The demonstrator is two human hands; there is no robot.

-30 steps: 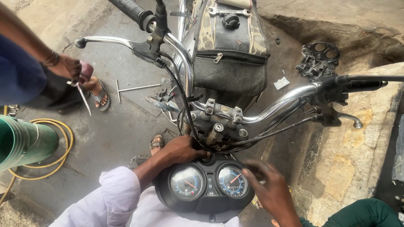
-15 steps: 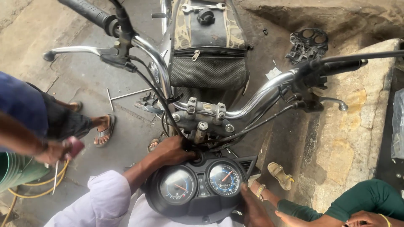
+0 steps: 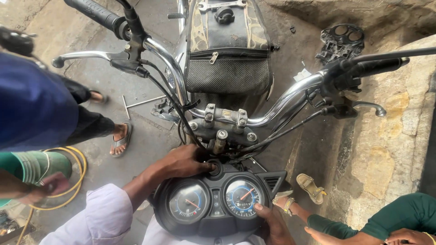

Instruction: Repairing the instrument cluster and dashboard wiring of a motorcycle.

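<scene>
Concrete floor (image 3: 150, 136) w/ bystanders crowding; left hand (image 3: 184, 161), right hand (image 3: 272, 222) grip gauge cluster (image 3: 215, 199).

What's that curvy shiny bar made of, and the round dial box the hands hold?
The handlebar looks like chromed metal: it is silvery and mirrors the light. The dial housing, held by the left hand and right hand, seems matte black plastic with clear, glossy covers, probably plastic or glass.
</scene>
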